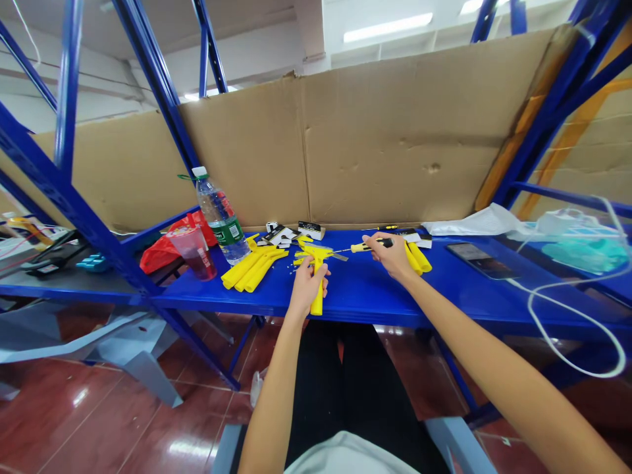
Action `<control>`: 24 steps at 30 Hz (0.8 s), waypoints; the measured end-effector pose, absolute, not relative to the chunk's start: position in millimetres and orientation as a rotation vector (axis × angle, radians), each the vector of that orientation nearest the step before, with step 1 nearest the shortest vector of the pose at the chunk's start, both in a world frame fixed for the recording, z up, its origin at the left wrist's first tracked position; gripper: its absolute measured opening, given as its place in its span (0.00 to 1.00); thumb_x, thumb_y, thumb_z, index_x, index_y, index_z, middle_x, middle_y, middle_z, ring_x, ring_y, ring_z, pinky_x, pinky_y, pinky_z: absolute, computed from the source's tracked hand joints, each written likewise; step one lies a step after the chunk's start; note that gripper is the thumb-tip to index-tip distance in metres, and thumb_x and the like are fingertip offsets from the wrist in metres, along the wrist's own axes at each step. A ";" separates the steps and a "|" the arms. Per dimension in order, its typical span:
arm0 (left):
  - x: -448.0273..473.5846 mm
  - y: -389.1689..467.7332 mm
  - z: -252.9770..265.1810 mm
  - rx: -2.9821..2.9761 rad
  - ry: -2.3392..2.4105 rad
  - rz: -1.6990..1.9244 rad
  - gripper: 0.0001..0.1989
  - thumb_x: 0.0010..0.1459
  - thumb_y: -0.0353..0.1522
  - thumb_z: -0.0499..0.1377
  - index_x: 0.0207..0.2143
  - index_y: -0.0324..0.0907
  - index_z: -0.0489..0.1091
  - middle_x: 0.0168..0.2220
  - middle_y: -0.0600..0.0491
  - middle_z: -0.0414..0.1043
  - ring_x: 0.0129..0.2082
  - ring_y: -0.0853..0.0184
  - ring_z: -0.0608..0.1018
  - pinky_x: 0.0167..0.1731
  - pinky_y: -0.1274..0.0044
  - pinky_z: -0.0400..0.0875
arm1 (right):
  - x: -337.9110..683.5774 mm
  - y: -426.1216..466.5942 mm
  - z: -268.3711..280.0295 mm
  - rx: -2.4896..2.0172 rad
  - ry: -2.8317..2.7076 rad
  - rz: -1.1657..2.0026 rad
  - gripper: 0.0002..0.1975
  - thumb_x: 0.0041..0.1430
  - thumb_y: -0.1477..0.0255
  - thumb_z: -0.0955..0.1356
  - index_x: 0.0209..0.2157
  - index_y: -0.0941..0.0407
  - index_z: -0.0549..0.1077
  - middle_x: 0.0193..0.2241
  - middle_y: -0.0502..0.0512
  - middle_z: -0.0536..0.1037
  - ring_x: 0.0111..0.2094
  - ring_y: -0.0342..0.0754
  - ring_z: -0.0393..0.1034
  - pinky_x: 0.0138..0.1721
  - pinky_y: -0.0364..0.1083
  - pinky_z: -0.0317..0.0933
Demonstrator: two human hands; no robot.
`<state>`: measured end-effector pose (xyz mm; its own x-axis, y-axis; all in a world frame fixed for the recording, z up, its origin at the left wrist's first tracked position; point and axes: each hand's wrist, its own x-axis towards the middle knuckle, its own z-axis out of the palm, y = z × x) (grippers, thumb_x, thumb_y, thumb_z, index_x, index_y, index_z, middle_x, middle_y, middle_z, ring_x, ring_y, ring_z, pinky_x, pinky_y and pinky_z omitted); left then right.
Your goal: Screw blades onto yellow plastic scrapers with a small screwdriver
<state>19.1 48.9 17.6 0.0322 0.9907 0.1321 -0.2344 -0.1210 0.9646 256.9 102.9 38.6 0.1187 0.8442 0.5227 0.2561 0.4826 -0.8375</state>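
My left hand [307, 284] is closed around the handle of a yellow T-shaped plastic tool [318, 266], held upright at the front edge of the blue table. A screwdriver [363, 247] with a yellow and black handle is gripped in my right hand [390, 255]. Its shaft points left, and the tip meets or comes very near the head of the yellow tool; contact is too small to tell. Left of my left hand lie several yellow handles [251, 268] side by side. Two more yellow handles [417, 257] rest just beyond my right hand. Tiny white bits are scattered near the yellow head.
A large water bottle [222, 217] and a red cup [195, 253] stand at the left, by a red bag [160, 255]. Black-and-white cards [311, 230] lie at the back. A phone [481, 261] with a white cable [557, 322] sits at the right. Blue posts frame the table.
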 end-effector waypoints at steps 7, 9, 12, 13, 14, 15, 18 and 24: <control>19.7 47.8 20.2 1.158 0.946 1.357 0.23 0.60 0.40 0.72 0.50 0.45 0.64 0.33 0.57 0.74 0.20 0.74 0.69 0.15 0.81 0.63 | 254.1 97.0 44.0 -1.040 -1.456 0.551 0.29 0.61 0.43 0.74 0.23 0.53 0.73 0.17 0.51 0.68 0.20 0.45 0.58 0.24 0.48 0.52; 19.1 48.0 19.7 1.159 0.942 1.353 0.24 0.60 0.40 0.72 0.50 0.45 0.64 0.33 0.57 0.73 0.20 0.74 0.69 0.15 0.81 0.63 | 253.6 94.8 44.2 -1.040 -1.469 0.530 0.28 0.60 0.43 0.74 0.23 0.53 0.74 0.17 0.50 0.68 0.21 0.44 0.58 0.24 0.47 0.52; 19.2 49.0 18.7 1.150 0.938 1.354 0.25 0.59 0.41 0.73 0.49 0.45 0.64 0.32 0.58 0.71 0.19 0.74 0.69 0.15 0.80 0.62 | 255.3 93.8 47.2 -1.033 -1.540 0.525 0.28 0.60 0.43 0.74 0.26 0.53 0.76 0.17 0.49 0.68 0.20 0.44 0.59 0.23 0.46 0.53; 19.5 49.4 18.4 1.142 0.943 1.357 0.25 0.59 0.41 0.73 0.49 0.45 0.64 0.32 0.58 0.70 0.19 0.74 0.69 0.15 0.81 0.62 | 256.6 94.5 50.7 -1.033 -1.581 0.561 0.27 0.60 0.43 0.74 0.28 0.54 0.76 0.17 0.48 0.69 0.19 0.43 0.60 0.22 0.45 0.54; 19.9 49.8 18.4 1.132 0.950 1.362 0.25 0.59 0.41 0.73 0.49 0.45 0.64 0.32 0.59 0.70 0.19 0.74 0.68 0.15 0.81 0.61 | 258.3 95.8 56.2 -1.032 -1.632 0.612 0.27 0.59 0.43 0.75 0.30 0.54 0.76 0.17 0.48 0.71 0.18 0.43 0.61 0.22 0.45 0.54; 20.1 50.1 18.5 1.120 0.959 1.366 0.24 0.59 0.41 0.73 0.49 0.45 0.64 0.32 0.59 0.69 0.19 0.75 0.68 0.15 0.81 0.61 | 259.9 97.6 64.0 -1.032 -1.689 0.665 0.26 0.58 0.44 0.76 0.31 0.54 0.76 0.18 0.49 0.73 0.18 0.43 0.63 0.21 0.44 0.55; 17.9 50.3 19.5 1.106 0.978 1.372 0.23 0.60 0.40 0.72 0.50 0.45 0.64 0.32 0.59 0.69 0.18 0.75 0.67 0.14 0.81 0.59 | 261.3 102.6 99.7 -1.021 -1.900 0.723 0.25 0.55 0.47 0.79 0.33 0.55 0.78 0.22 0.52 0.79 0.20 0.44 0.70 0.22 0.44 0.61; -5.2 50.4 20.9 1.118 1.005 1.390 0.21 0.59 0.40 0.71 0.48 0.45 0.66 0.31 0.58 0.71 0.17 0.74 0.67 0.14 0.81 0.59 | 222.2 104.0 165.4 -1.164 -2.343 0.464 0.25 0.55 0.46 0.79 0.30 0.55 0.82 0.20 0.54 0.79 0.19 0.47 0.72 0.23 0.45 0.61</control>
<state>-5.2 50.4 20.9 -0.0239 0.9942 0.1046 -0.2126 -0.1073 0.9712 222.2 104.0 165.4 -0.5231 0.8095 0.2667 0.6467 0.5808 -0.4944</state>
